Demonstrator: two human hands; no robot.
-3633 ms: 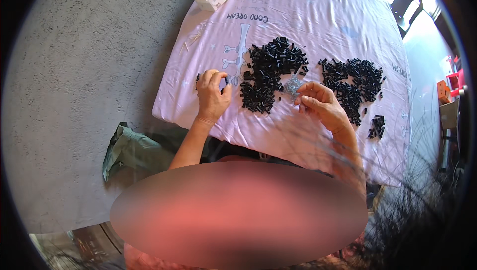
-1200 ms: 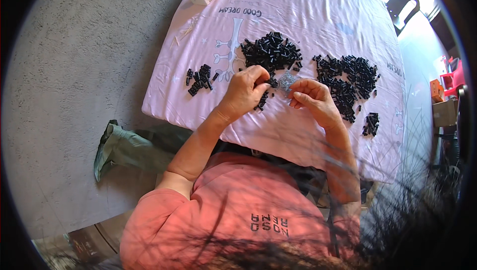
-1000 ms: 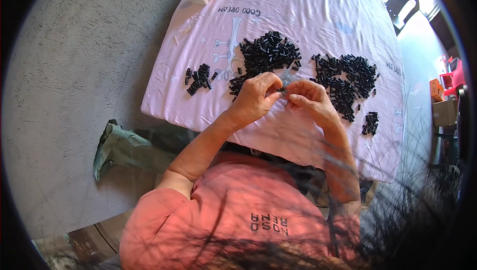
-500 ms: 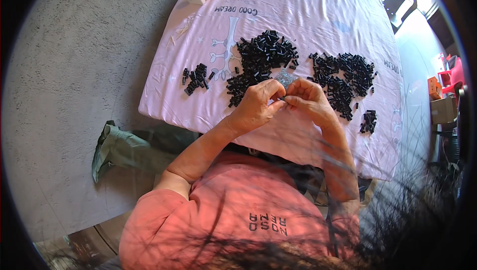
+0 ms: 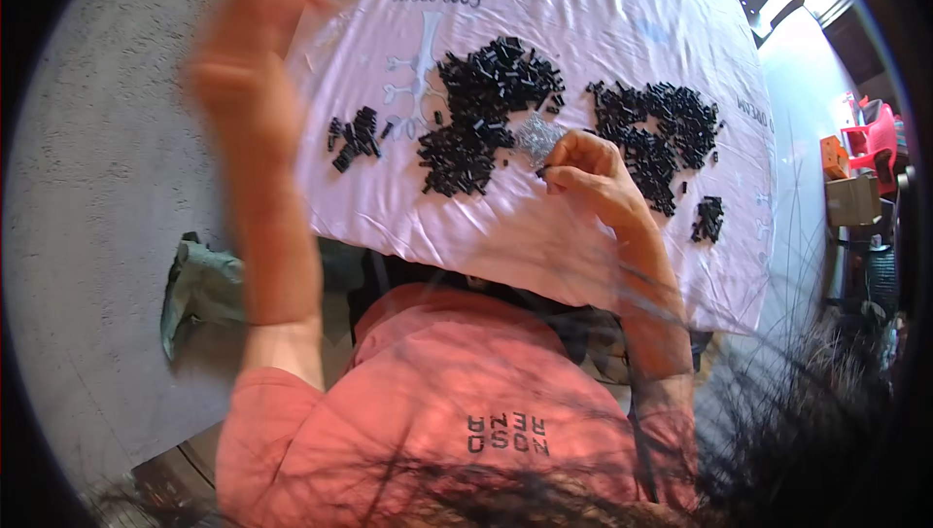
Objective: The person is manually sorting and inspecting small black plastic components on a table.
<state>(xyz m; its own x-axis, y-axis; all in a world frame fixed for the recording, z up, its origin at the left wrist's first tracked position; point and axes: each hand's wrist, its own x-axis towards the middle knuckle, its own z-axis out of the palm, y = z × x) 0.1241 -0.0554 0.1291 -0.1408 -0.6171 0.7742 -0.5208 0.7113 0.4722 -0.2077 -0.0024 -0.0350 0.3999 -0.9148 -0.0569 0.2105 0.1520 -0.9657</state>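
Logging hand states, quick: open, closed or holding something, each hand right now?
Left hand: too blurred to tell whether it's open, closed or holding anything.
Right hand: closed, pinching a small black piece.

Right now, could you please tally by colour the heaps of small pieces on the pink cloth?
Black: 4 (far-left heap, centre heap, right heap, far-right heap)
Silvery: 1 (silvery heap)
Total: 5
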